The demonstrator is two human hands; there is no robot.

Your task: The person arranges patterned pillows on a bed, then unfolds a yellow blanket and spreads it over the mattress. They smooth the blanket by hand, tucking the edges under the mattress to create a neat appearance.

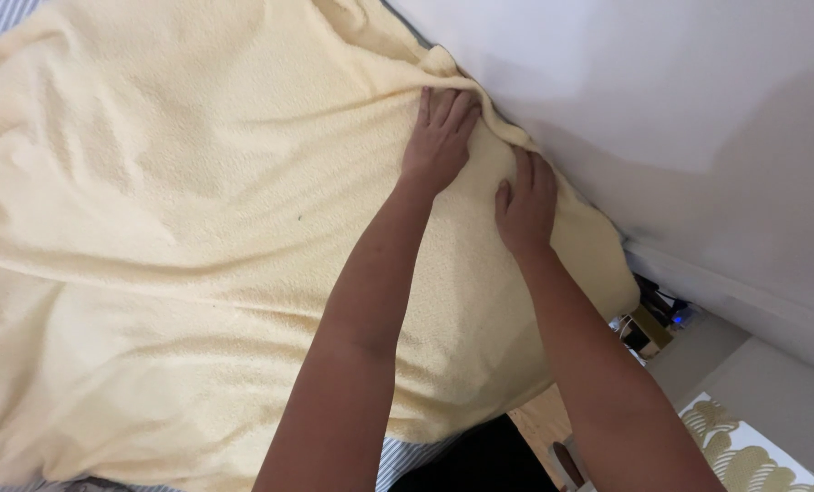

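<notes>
Head view: both hands — left hand (440,137), right hand (524,202) — flat, apart, pressing yellow blanket (179,228) against white wall (662,100).

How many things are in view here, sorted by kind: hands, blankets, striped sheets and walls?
Hands: 2, the left hand and the right hand, both pressed flat on the blanket by the wall
Pale yellow blanket: 1
Striped sheet: 1, showing under the blanket's edge
White wall: 1
Total: 5
</notes>
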